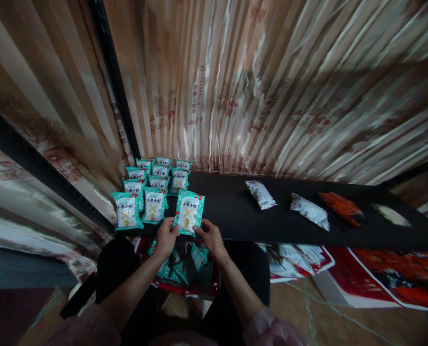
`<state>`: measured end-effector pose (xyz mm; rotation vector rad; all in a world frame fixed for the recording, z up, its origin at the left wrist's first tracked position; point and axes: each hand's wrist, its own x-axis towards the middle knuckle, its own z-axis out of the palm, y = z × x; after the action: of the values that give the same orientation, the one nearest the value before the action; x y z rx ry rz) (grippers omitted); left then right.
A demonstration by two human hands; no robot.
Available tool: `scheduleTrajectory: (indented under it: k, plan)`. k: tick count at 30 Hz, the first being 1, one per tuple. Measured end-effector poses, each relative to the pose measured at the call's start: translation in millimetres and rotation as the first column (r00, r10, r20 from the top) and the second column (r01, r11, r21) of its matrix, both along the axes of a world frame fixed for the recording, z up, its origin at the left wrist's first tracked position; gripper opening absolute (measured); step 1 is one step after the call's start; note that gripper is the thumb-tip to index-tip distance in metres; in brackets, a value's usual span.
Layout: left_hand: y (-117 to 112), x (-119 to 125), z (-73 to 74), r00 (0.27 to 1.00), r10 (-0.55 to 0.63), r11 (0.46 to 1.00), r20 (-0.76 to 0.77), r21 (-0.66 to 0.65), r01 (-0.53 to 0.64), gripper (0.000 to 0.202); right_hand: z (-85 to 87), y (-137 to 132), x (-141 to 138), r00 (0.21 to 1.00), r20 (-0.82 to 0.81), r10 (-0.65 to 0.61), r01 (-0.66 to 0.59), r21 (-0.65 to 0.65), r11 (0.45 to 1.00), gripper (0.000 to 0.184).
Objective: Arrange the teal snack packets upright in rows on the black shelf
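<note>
Both my hands hold one teal snack packet at its lower corners, at the front edge of a black shelf. My left hand pinches the packet's bottom left corner and my right hand pinches its bottom right. Left of it stand rows of several matching teal packets, upright and leaning back, filling the shelf's left end. Below my hands, a red-rimmed box holds more teal packets.
Further right on the shelf lie two white packets, an orange packet and a pale one. Striped curtains hang behind. Red cartons and white packets sit on the floor at right.
</note>
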<state>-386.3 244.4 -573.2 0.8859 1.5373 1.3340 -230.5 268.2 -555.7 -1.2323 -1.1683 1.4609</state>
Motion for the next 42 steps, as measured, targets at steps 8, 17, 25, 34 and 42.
scheduleTrajectory:
  k: [8, 17, 25, 34, 42]
  plan:
    - [7, 1, -1.5, 0.917, -0.018, 1.0, -0.4, -0.015, 0.013, 0.041, -2.7, 12, -8, 0.997, 0.059, -0.043, 0.04, 0.048, 0.998, 0.032]
    - [3, 14, -4.2, 0.786, -0.024, 0.999, -0.618, 0.018, 0.044, 0.059, -8.1, 25, -13, 0.984, 0.175, -0.042, 0.026, 0.094, 0.995, 0.029]
    - [1, 23, -10.2, 0.724, -0.018, 0.987, -0.69, 0.104, 0.124, 0.06, -9.9, 38, -17, 0.944, 0.309, -0.114, 0.061, 0.177, 0.982, 0.027]
    - [19, 23, -19.5, 0.686, -0.038, 0.974, -0.727, 0.127, 0.188, 0.064, -16.5, 56, -30, 0.883, 0.428, -0.191, 0.098, 0.229, 0.968, 0.024]
    - [35, 19, -17.4, 0.661, -0.071, 0.977, -0.747, 0.082, 0.197, 0.062, -17.4, 70, -38, 0.839, 0.502, -0.211, 0.093, 0.249, 0.964, 0.025]
